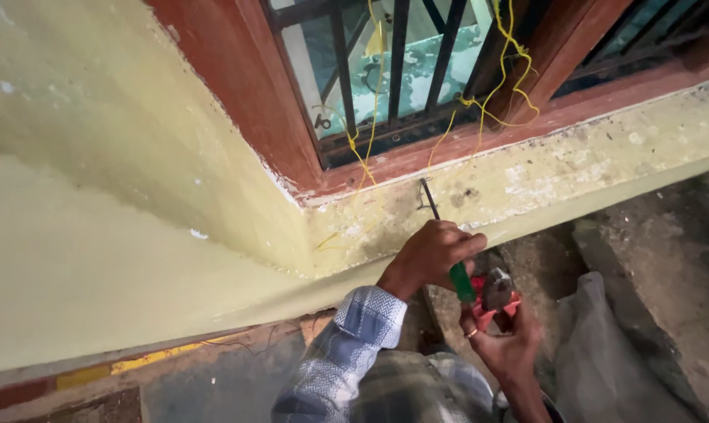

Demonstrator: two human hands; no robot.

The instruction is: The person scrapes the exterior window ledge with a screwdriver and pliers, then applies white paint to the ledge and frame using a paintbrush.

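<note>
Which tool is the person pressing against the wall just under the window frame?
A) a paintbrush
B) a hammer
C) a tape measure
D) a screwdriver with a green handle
D: the left hand grips a green-handled screwdriver whose dark shaft points at the yellow sill, while the right hand holds red-handled pliers below it.

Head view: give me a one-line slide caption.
Left hand presses a green-handled screwdriver against the yellow window ledge; right hand holds red-handled pliers.
</note>
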